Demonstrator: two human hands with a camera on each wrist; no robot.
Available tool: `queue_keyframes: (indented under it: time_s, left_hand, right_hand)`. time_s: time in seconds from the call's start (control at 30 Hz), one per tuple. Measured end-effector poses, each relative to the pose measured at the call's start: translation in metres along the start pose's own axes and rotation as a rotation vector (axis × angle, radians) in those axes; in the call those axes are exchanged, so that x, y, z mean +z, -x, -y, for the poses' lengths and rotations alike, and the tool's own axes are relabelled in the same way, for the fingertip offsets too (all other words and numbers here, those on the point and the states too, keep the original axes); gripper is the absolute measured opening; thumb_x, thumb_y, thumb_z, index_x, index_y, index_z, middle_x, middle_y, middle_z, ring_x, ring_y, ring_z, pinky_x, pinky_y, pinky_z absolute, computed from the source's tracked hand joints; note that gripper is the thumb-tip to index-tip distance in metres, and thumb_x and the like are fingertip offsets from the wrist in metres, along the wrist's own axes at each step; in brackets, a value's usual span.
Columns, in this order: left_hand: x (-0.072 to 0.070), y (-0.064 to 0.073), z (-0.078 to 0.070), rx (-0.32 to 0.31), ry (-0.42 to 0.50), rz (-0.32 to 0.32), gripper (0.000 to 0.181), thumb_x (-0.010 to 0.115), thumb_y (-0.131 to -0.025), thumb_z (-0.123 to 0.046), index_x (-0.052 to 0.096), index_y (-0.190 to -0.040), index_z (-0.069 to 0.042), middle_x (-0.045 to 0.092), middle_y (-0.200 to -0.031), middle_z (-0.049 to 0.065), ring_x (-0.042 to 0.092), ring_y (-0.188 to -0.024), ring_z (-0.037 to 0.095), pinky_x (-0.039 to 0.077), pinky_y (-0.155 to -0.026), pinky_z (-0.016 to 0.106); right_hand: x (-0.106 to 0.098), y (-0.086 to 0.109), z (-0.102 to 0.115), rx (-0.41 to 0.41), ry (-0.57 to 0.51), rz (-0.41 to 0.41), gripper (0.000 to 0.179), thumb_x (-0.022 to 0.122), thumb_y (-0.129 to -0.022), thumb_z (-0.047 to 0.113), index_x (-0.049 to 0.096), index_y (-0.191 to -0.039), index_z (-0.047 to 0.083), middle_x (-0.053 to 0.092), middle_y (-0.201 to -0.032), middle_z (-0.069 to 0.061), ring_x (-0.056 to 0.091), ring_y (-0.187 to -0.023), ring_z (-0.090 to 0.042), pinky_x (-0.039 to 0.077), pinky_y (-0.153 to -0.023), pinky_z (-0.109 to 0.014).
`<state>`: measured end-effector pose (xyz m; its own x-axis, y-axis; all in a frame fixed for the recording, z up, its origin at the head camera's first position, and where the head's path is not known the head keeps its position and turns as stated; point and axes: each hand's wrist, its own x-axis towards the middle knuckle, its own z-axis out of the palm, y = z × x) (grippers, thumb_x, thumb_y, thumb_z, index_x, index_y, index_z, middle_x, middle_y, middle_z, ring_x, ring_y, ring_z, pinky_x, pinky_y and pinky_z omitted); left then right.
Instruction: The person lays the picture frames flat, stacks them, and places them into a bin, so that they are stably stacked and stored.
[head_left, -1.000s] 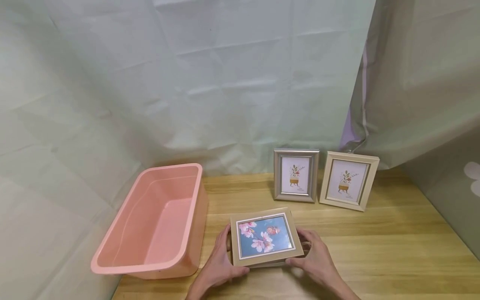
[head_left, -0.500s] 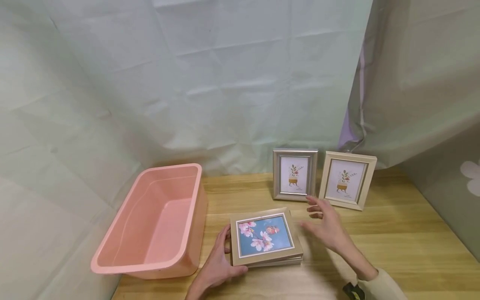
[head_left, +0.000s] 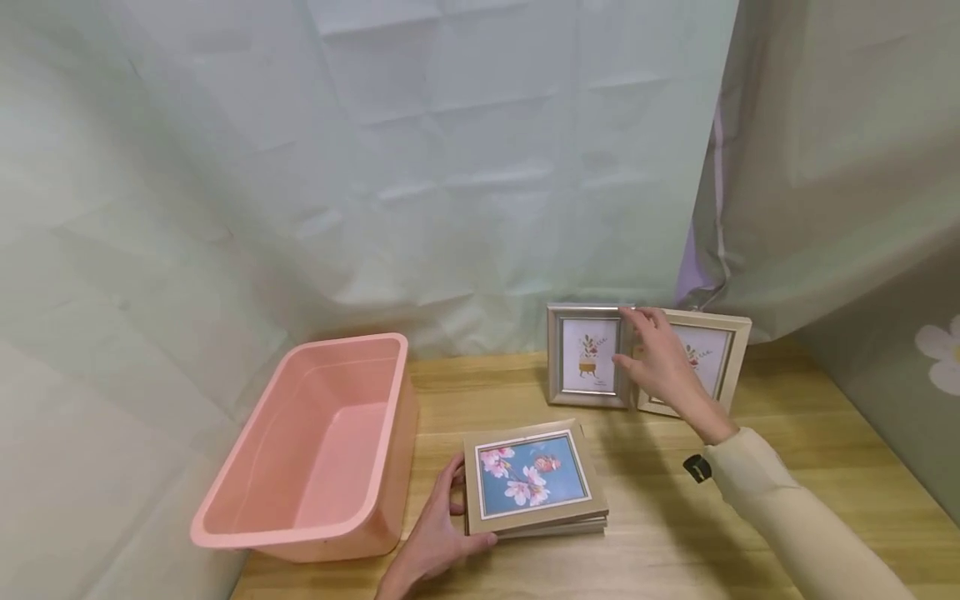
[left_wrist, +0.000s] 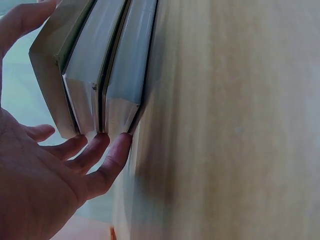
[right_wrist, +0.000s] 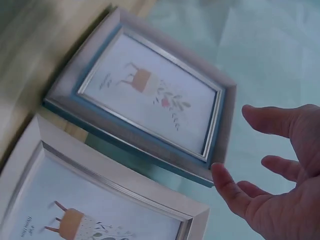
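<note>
My left hand (head_left: 437,533) holds the left side of a stack of picture frames (head_left: 534,473), the top one showing pink blossoms on blue. In the left wrist view its fingertips press the stacked frame edges (left_wrist: 85,100), while the thumb lies along the top frame. Farther back, my right hand (head_left: 658,360) reaches over the upper right corner of a standing silver picture frame (head_left: 555,358). Its fingers are spread, one fingertip right at that corner in the right wrist view. Partly behind this hand stands a cream picture frame (head_left: 735,354). Both upright frames show a potted-plant print.
An open pink tub (head_left: 401,417) stands left of the stack on the wooden table (head_left: 795,450). Pale cloth (head_left: 480,167) hangs behind and on the left; a darker grey cloth (head_left: 840,167) hangs at the right. A dark watch-like strap (head_left: 697,468) shows at the right sleeve.
My right hand has let go of the stack's right side and moved up and back to the silver frame's upper corner. The left hand stays on the stack.
</note>
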<state>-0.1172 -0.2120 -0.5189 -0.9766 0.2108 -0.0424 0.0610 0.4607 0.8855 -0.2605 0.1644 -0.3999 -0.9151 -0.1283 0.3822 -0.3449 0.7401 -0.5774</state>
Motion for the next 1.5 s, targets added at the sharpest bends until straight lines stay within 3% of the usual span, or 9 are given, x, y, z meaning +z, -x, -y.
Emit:
queue_keyframes:
  time_s: [0.17,0.33,0.57,0.8,1.0,1.1,1.3,1.5]
  left_hand:
    - [0.0,0.0,0.001,-0.014,-0.005,0.009,0.127,0.1,-0.07,-0.019,0.023,-0.172,-0.009,0.052,-0.157,0.027,0.061,-0.122,0.029,0.056,-0.092,0.025]
    - [0.002,-0.001,0.001,-0.011,0.009,0.008,0.126,0.1,-0.07,-0.018,0.025,-0.172,-0.012,0.05,-0.158,0.026,0.06,-0.124,0.029,0.056,-0.092,0.026]
    - [0.001,-0.001,0.001,-0.019,0.009,0.021,0.124,0.099,-0.072,-0.019,0.026,-0.172,-0.015,0.048,-0.158,0.028,0.064,-0.111,0.026,0.057,-0.087,0.026]
    - [0.001,-0.002,0.001,-0.026,0.002,0.026,0.122,0.098,-0.073,-0.021,0.026,-0.172,-0.017,0.048,-0.157,0.027,0.064,-0.112,0.027,0.057,-0.088,0.028]
    - [0.002,-0.002,0.0,-0.021,0.002,0.019,0.121,0.098,-0.073,-0.021,0.027,-0.172,-0.015,0.048,-0.157,0.027,0.061,-0.119,0.027,0.057,-0.09,0.027]
    - [0.002,-0.003,0.0,-0.012,0.001,0.016,0.121,0.098,-0.073,-0.021,0.027,-0.171,-0.013,0.049,-0.156,0.027,0.061,-0.121,0.028,0.056,-0.091,0.026]
    - [0.001,-0.004,0.001,-0.011,0.005,0.016,0.121,0.098,-0.074,-0.02,0.026,-0.171,-0.011,0.049,-0.156,0.028,0.061,-0.119,0.028,0.057,-0.091,0.025]
    - [0.0,-0.003,0.001,-0.021,0.009,0.016,0.121,0.097,-0.074,-0.021,0.026,-0.171,-0.009,0.05,-0.156,0.028,0.061,-0.118,0.027,0.056,-0.09,0.025]
  right_hand:
    - [0.005,-0.017,-0.004,0.045,0.076,0.047,0.081,0.082,-0.092,0.002,0.043,-0.163,0.0,0.035,-0.165,-0.04,0.061,-0.126,-0.061,0.057,-0.1,-0.07]
    - [0.008,-0.027,-0.005,0.118,0.071,0.129,0.083,0.077,-0.097,0.005,0.035,-0.168,0.005,0.021,-0.172,-0.041,0.043,-0.145,-0.067,0.047,-0.112,-0.077]
    - [0.014,-0.039,-0.013,0.156,0.049,0.153,0.08,0.073,-0.098,0.002,0.035,-0.167,0.006,0.018,-0.171,-0.045,0.032,-0.15,-0.072,0.043,-0.112,-0.082]
    - [0.021,-0.042,-0.021,0.129,0.055,0.096,0.072,0.066,-0.092,-0.01,0.045,-0.159,0.007,0.041,-0.151,-0.051,0.048,-0.134,-0.072,0.051,-0.102,-0.082]
    - [0.02,-0.044,-0.029,0.095,0.039,0.081,0.072,0.053,-0.089,-0.017,0.05,-0.157,0.005,0.049,-0.142,-0.046,0.055,-0.126,-0.063,0.053,-0.102,-0.075]
    - [0.018,-0.044,-0.034,0.065,0.009,0.074,0.071,0.051,-0.087,-0.017,0.053,-0.154,0.005,0.053,-0.134,-0.041,0.058,-0.115,-0.054,0.055,-0.095,-0.067]
    - [0.012,-0.039,-0.039,0.013,-0.011,0.075,0.071,0.055,-0.083,-0.016,0.058,-0.15,0.006,0.058,-0.12,-0.034,0.057,-0.098,-0.04,0.055,-0.081,-0.054]
    - [0.008,-0.032,-0.041,0.013,-0.042,0.075,0.065,0.064,-0.087,-0.009,0.063,-0.15,0.007,0.06,-0.111,-0.027,0.057,-0.092,-0.033,0.048,-0.075,-0.039]
